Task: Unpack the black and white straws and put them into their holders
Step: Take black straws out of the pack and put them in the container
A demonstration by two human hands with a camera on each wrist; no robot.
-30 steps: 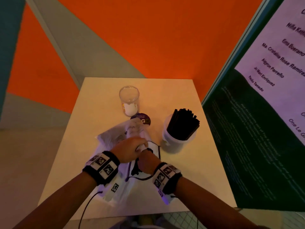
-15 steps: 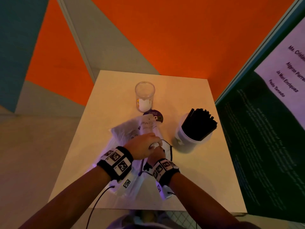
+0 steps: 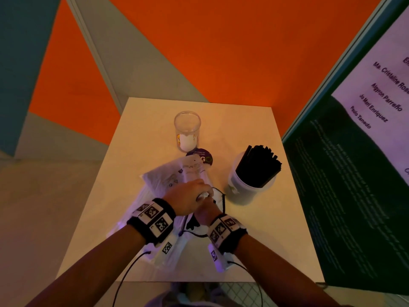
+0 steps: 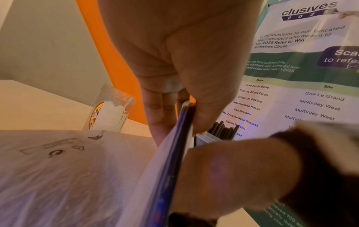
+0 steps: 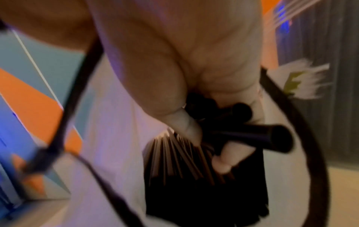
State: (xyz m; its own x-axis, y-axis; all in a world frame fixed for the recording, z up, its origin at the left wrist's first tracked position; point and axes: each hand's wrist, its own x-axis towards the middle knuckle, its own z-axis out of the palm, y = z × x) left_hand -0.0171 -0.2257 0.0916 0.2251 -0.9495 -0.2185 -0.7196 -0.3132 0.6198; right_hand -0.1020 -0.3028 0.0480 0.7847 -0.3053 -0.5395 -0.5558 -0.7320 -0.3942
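Black straws (image 3: 257, 166) in white holder (image 3: 245, 188), clear jar (image 3: 187, 129) holding white straws (image 3: 187, 141)

Black straws (image 3: 257, 166) upright in white holder (image 3: 244, 186)

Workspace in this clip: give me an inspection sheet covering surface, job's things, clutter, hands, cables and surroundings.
Surface: pale square table, partly covered by bags.
Job's things: black straws stand in a white tub; clear cup has something white at its bottom; more black straws in the plastic bag.
Clutter: white printed bag; round purple sticker.
Hands: left hand grips the bag's edge; right hand reaches into the bag, fingers curled round black straws.
Cables: thin black leads run from both wristbands.
Surroundings: orange and grey wall; printed poster at right.
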